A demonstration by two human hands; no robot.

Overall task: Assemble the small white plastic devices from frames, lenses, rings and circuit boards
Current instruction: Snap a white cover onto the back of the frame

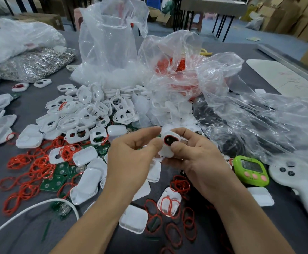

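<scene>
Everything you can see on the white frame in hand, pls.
The white frame is a small rounded piece of glossy plastic, held above the table clutter, face towards the camera and slightly tilted. A red ring sits around a dark oval opening in its upper part. The right hand holds it, thumb on the front, fingers behind; the left hand pinches its left edge. Its back is hidden.

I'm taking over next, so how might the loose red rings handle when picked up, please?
The red rings look thin and lie in uneven ovals, so probably floppy and light. On the left they overlap in heaps, so several may lift together.
</scene>
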